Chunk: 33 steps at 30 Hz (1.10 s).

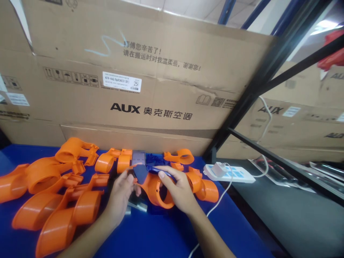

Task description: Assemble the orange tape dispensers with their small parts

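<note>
Both hands hold one orange plastic housing [154,188] with a ring-shaped opening, just above the blue table [150,236]. My left hand [121,195] grips its left side, thumb by a dark blue part [140,172] on top of the housing. My right hand [178,190] is wrapped over the right side, fingers pressing along the dark blue part. A small metal piece [137,206] lies on the table under my left hand.
Several orange housings [53,193] lie on the left of the table, more [204,186] behind my right hand. A white power strip [228,172] with a charger and cable sits at the right. Large cardboard boxes [150,86] stand behind. A black metal frame [268,71] rises on the right.
</note>
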{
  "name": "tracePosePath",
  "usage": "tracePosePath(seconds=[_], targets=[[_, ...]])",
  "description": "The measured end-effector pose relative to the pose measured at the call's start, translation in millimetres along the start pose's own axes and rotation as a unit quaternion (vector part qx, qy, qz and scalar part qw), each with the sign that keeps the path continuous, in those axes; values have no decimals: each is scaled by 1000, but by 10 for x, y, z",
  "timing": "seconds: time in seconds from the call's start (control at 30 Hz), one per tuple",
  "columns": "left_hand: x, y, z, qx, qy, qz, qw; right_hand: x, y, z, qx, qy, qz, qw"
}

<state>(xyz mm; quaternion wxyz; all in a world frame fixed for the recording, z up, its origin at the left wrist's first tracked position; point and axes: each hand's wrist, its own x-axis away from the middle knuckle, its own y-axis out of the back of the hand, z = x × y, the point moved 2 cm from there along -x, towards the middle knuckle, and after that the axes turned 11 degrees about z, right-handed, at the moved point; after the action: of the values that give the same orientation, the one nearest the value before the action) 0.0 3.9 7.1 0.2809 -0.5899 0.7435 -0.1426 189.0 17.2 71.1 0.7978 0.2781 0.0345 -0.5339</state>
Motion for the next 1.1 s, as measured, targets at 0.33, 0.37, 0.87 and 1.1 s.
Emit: tracePosePath(seconds=[0.33,0.37,0.87,1.1], targets=[[-42,-73,-9,72,64,-76,992,49,-78,-155,-200,-100,70,972],[-63,-60,-10,86,68,-85,990,50,-66,-144,-208,-96,71,971],[-52,-87,-14,39,106,-24,993,3,-83,-64,-327,-92,-20,940],[-31,-111,-1,-23,68,15,997,-33,-49,-73,-417,-128,29,899]])
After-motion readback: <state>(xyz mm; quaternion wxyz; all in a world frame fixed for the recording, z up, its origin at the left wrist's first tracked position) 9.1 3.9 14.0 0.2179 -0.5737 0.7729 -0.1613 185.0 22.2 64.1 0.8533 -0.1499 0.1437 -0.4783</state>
